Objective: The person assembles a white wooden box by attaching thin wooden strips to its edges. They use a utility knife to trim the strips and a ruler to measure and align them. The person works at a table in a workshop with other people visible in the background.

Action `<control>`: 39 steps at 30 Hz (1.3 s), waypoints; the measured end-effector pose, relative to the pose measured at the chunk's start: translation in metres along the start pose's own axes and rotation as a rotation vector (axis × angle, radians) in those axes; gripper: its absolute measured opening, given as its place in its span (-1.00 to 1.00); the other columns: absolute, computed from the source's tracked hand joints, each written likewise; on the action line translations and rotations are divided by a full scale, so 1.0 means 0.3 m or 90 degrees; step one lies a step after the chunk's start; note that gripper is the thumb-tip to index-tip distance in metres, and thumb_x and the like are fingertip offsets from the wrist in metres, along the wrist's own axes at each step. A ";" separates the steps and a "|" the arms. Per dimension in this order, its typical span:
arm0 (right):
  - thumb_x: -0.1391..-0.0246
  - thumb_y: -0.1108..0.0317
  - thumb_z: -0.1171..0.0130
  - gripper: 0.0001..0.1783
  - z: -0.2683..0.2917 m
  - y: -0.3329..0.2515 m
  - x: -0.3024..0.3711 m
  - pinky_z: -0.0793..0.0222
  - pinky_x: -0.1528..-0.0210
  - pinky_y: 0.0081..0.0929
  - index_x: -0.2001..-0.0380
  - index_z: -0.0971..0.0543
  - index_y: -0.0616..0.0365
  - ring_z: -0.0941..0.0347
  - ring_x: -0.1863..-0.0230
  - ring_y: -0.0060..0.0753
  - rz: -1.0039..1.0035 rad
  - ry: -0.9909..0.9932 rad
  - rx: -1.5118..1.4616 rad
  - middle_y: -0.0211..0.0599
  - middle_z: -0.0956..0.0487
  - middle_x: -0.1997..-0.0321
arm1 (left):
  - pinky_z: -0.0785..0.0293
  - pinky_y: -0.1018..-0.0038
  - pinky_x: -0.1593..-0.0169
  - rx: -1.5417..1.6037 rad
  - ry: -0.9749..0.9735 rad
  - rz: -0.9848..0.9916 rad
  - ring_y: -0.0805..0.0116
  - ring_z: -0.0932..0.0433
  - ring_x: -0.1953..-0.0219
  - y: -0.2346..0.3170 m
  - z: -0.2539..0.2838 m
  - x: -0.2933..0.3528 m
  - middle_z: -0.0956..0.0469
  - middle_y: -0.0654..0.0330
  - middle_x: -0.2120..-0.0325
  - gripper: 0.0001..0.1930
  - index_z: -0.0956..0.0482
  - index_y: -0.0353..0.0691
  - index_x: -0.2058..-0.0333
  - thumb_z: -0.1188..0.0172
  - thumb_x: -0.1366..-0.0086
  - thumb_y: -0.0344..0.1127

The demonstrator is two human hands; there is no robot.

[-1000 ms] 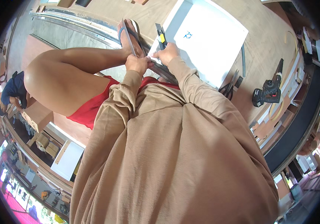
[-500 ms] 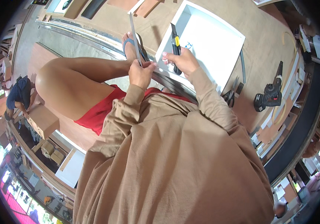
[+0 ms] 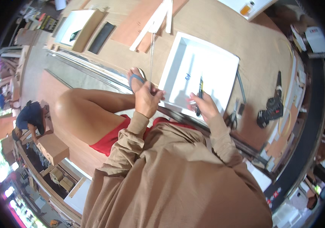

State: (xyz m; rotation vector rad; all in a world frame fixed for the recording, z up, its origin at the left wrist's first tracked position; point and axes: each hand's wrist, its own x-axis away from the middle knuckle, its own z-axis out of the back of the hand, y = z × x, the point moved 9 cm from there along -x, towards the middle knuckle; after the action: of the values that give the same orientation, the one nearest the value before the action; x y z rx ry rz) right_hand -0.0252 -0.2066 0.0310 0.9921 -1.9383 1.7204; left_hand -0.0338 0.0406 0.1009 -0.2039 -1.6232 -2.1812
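My left hand is closed on one end of a thin, narrow strip, which stretches away past my sandalled foot. My right hand grips a black and yellow utility knife, its tip pointing away from me. Both hands are at the near side of a shallow white box, open at the top, with a small blue mark on its inner surface. The right hand, slightly blurred, is over the box's near edge; the left is by its near left corner.
Scissors and a black cordless power tool lie right of the box. Beyond it are white strips on a brown board and a dark flat piece. At far left, a person bends over a wooden box.
My right hand has moved right, away from my left hand, with the knife still in it. The left hand keeps hold of the strip. The whole view has shifted, showing more of the far side.
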 end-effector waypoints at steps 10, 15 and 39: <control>-0.31 0.29 -0.33 -0.78 0.426 0.368 0.174 -0.37 0.59 -0.47 0.24 -0.49 0.14 -0.45 0.61 -0.44 -0.045 0.233 -0.075 -0.39 -0.48 0.53 | -0.61 0.08 0.11 -0.603 0.121 -0.262 -0.24 -0.68 0.25 0.497 0.597 -0.393 -0.66 -0.22 0.39 -0.73 -0.70 -0.32 0.32 -0.45 -0.06 -0.25; -0.30 0.28 -0.34 -0.79 0.396 0.366 0.207 -0.39 0.58 -0.45 0.24 -0.50 0.09 -0.44 0.61 -0.45 -0.074 0.235 -0.068 -0.44 -0.45 0.52 | -0.59 0.13 0.02 -0.773 0.395 -0.237 -0.02 -0.72 0.16 0.801 1.441 -0.744 -0.74 -0.08 0.20 -0.27 -0.69 -0.34 0.24 -0.60 0.09 0.27; -0.18 0.31 -0.29 -0.62 0.804 0.277 0.272 -0.44 0.01 -0.17 -0.02 -0.51 0.22 -0.56 0.11 -0.05 0.219 0.594 0.372 -0.07 -0.61 0.16 | -0.20 0.68 0.54 -0.051 0.528 -0.033 0.68 -0.28 0.60 -0.065 1.309 0.452 -0.35 0.47 0.61 -0.72 -0.56 -0.14 0.32 -0.27 -0.52 -0.10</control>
State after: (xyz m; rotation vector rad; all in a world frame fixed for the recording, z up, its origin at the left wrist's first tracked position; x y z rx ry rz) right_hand -0.0968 -0.4600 -0.0186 -0.0963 -1.0415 2.3989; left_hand -0.2137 0.3829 0.2537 0.6459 -1.0651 -1.9541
